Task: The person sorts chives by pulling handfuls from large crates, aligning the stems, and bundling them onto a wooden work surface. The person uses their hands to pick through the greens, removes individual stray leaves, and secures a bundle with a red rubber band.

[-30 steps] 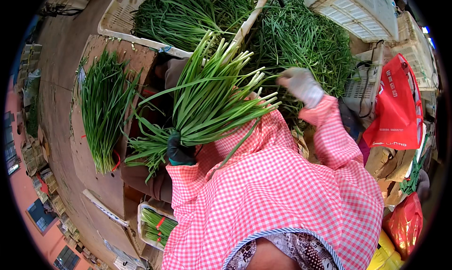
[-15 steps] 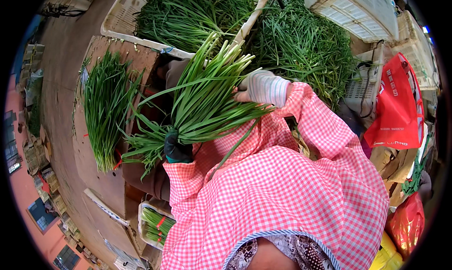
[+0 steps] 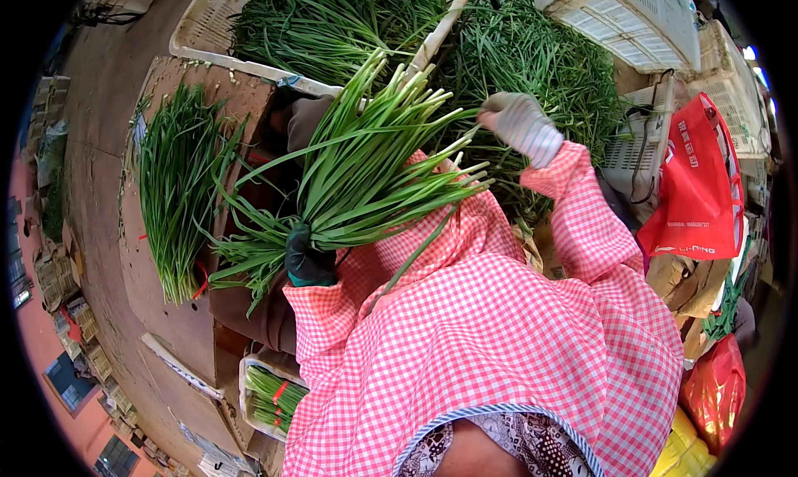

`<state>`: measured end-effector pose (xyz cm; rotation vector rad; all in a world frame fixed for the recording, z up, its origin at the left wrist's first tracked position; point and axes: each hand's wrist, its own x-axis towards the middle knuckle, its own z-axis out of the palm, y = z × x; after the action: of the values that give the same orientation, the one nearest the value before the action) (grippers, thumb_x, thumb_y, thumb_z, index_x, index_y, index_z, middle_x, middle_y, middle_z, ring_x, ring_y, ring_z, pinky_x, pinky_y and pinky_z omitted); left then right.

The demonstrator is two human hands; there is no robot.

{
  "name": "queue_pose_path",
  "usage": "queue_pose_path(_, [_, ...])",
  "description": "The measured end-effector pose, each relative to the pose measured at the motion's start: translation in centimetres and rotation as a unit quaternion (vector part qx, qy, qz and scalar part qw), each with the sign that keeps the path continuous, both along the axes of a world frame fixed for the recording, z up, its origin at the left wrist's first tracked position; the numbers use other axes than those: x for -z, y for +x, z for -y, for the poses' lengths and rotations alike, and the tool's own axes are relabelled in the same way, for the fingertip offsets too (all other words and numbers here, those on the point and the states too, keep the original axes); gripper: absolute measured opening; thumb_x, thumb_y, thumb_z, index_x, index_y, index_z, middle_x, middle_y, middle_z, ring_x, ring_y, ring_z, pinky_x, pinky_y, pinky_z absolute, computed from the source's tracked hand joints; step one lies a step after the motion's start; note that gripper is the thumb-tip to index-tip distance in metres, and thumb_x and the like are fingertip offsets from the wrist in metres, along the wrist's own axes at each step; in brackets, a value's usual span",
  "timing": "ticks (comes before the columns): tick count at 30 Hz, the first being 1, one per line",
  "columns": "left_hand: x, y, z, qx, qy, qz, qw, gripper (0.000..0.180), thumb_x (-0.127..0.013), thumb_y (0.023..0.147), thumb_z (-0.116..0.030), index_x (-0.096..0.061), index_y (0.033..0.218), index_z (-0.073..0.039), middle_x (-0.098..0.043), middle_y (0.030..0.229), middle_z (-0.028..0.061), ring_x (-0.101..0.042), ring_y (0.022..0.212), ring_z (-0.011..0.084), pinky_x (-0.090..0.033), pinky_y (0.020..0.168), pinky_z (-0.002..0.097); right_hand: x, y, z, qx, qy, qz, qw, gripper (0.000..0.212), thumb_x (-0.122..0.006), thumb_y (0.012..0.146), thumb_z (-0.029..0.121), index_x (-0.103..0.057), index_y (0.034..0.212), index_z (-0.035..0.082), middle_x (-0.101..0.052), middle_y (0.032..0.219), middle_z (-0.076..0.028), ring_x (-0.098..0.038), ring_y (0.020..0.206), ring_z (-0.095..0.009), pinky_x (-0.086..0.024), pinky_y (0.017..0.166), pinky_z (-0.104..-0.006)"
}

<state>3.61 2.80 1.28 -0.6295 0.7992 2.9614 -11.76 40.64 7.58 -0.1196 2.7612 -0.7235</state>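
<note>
Probably your green bundle is light but floppy: its long flat leaves look soft and easily creased, while the pale stalk ends seem crisper and might snap if bent hard. It lies aslant in front of your checked smock, to the right of the brown bench, its pale ends fanned upward and to the right. Your left hand, in a dark glove, is clenched around the leafy part. Your right hand, in a pale striped glove, is just beside the pale ends, fingers curled (whether they pinch a strand, I cannot tell). Smooth leaves may slide over one another, so gather the whole girth snugly without crushing; take single strands by the firmer pale end.
</note>
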Motion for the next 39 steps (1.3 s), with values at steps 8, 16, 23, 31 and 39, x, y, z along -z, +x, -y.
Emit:
queue_pose_path(8, [0.4, -0.4, -0.1, -0.006, -0.02, 0.023, 1.0, 0.045, -0.051, 0.081, -0.017, -0.051, 0.119, 0.006, -0.055, 0.121, 0.0203, -0.054, 0.111, 0.0345, -0.04, 0.1, 0.0479, -2.5, 5.1, -17.4, 0.168, 0.252, 0.022, 0.953, 0.05, -0.059, 0.078, 0.038, -0.055, 0.121, 0.015, -0.065, 0.102, -0.016, -0.062, 0.096, -0.029, -0.047, 0.084, -0.038])
queue_pose_path(16, [0.9, -1.2, 0.4, -0.025, 0.023, 0.015, 0.999, 0.04, -0.051, 0.081, -0.013, -0.053, 0.116, 0.005, -0.057, 0.119, 0.0205, -0.055, 0.11, 0.0344, -0.041, 0.1, 0.0477, -2.8, 9.5, 2.6, -0.092, -0.029, 0.11, 0.989, 0.048, -0.068, 0.071, 0.036, -0.061, 0.113, 0.015, -0.062, 0.093, -0.017, -0.06, 0.09, -0.033, -0.047, 0.079, -0.038])
queue_pose_path(23, [0.2, -1.3, 0.1, -0.025, 0.072, -0.006, 0.997, 0.038, -0.052, 0.082, -0.015, -0.055, 0.115, 0.005, -0.057, 0.118, 0.0208, -0.056, 0.107, 0.0348, -0.042, 0.098, 0.0486, 0.7, 9.4, 3.5, 0.011, -0.222, 0.1, 0.97, 0.021, -0.064, 0.08, 0.012, -0.069, 0.1, 0.008, -0.066, 0.08, -0.007, -0.06, 0.07, -0.015, -0.048, 0.064, -0.0257])
queue_pose_path(31, [0.0, -1.5, -0.1, 0.017, 0.09, -0.033, 0.995, 0.038, -0.052, 0.086, -0.017, -0.054, 0.116, 0.005, -0.057, 0.119, 0.0213, -0.055, 0.11, 0.0343, -0.042, 0.098, 0.0487, -3.8, 9.3, -0.6, 0.295, -0.426, 0.124, 0.847, 0.018, -0.058, 0.084, 0.015, -0.066, 0.09, 0.0, -0.065, 0.073, -0.005, -0.053, 0.05, -0.007, -0.042, 0.046, -0.0202])
queue_pose_path(39, [0.6, -2.2, -0.3, 0.028, 0.104, -0.025, 0.994, 0.038, -0.051, 0.087, -0.017, -0.054, 0.117, 0.005, -0.057, 0.119, 0.0214, -0.055, 0.11, 0.0348, -0.042, 0.097, 0.0497, 1.9, 11.9, -10.1, 0.246, -0.079, 0.011, 0.966, 0.039, -0.059, 0.083, 0.015, -0.057, 0.12, 0.004, -0.067, 0.091, -0.007, -0.055, 0.06, -0.008, -0.046, 0.059, -0.0199])
